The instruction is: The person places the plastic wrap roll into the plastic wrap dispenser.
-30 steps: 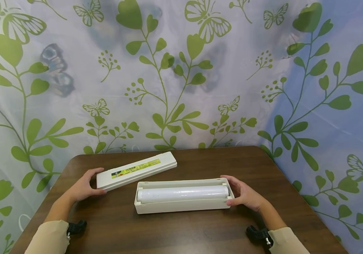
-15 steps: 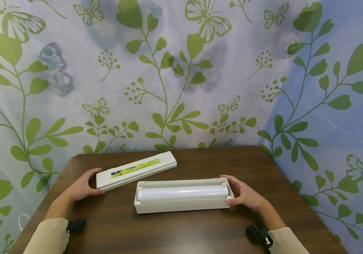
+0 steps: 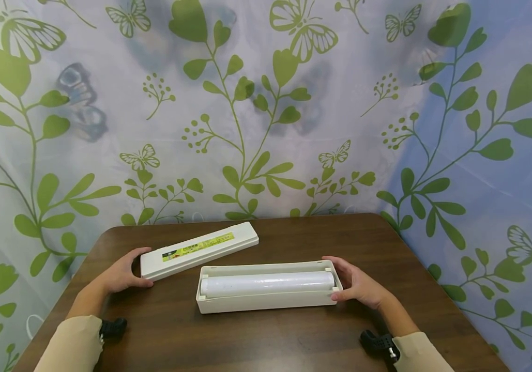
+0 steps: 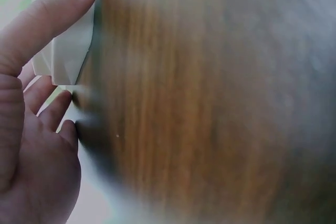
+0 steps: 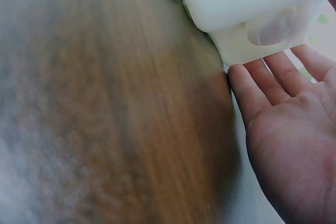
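Observation:
A long white plastic-wrap box lies on the table without its lid, a shiny white roll set lengthwise inside. My right hand holds its right end, thumb at the front wall and fingers at the far corner. In the right wrist view, fingertips touch the box's end. Behind and to the left, the white lid with a yellow-green label lies slanted. My left hand grips its left end between thumb and fingers; the left wrist view shows the thumb over the lid's end.
The brown wooden table has rounded far corners. A curtain printed with green leaves and butterflies hangs behind it and along the right side. Black straps sit on both wrists, below beige sleeves.

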`<move>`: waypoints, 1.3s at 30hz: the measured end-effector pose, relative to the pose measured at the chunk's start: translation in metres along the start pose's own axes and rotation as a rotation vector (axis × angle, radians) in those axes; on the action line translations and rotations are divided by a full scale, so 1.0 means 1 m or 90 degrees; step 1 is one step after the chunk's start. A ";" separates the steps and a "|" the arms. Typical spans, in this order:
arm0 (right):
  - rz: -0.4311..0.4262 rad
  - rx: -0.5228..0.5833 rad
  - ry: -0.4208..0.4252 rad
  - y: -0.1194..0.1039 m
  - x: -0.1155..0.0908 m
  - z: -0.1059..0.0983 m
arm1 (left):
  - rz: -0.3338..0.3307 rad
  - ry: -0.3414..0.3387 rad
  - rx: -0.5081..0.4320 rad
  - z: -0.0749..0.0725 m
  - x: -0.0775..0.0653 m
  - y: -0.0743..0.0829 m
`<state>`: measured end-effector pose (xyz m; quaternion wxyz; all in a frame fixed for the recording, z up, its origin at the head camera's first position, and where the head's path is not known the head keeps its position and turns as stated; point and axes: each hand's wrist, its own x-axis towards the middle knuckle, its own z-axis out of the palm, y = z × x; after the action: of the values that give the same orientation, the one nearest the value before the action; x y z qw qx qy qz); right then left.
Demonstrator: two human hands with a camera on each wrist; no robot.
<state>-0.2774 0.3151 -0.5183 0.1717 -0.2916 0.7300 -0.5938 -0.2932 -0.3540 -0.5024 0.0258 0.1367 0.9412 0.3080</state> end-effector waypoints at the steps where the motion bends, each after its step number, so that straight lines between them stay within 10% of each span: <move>1: 0.000 -0.001 0.000 0.000 0.000 0.000 | -0.002 -0.002 0.000 0.000 0.000 0.000; 39: -0.001 0.000 0.002 0.000 -0.001 0.000 | -0.002 0.044 -0.006 0.008 -0.001 -0.002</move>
<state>-0.2763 0.3159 -0.5189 0.1704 -0.2913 0.7298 -0.5945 -0.2912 -0.3512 -0.5098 -0.0052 0.1241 0.9404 0.3167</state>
